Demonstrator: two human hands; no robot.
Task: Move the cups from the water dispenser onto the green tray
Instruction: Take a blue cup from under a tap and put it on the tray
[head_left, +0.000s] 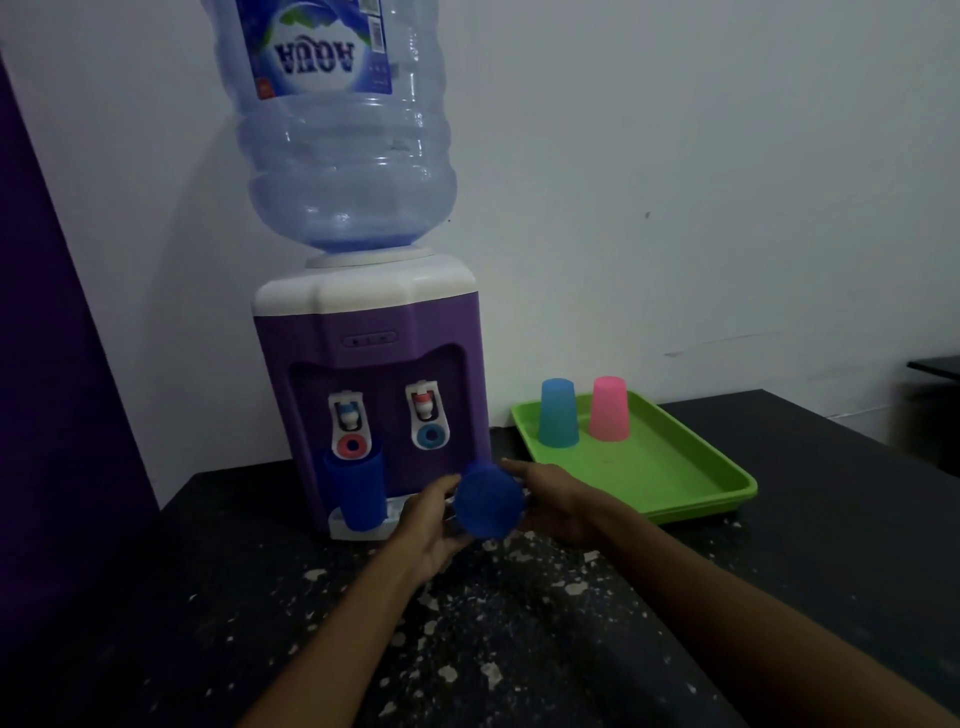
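A dark blue cup (488, 501) is held tipped on its side, its round base facing me, just in front of the purple water dispenser (371, 364). My left hand (434, 525) grips its left side and my right hand (550, 499) its right side. A second dark blue cup (356, 491) stands upright on the dispenser's drip ledge under the left tap. To the right lies the green tray (675, 483), where a light blue cup (558, 413) and a pink cup (609, 409) stand upside down near its back end.
A large water bottle (337, 130) sits on top of the dispenser. Everything rests on a dark speckled counter (519, 623) against a white wall. A purple panel (47, 364) rises at the left. A dark surface edge (935, 366) shows at the far right.
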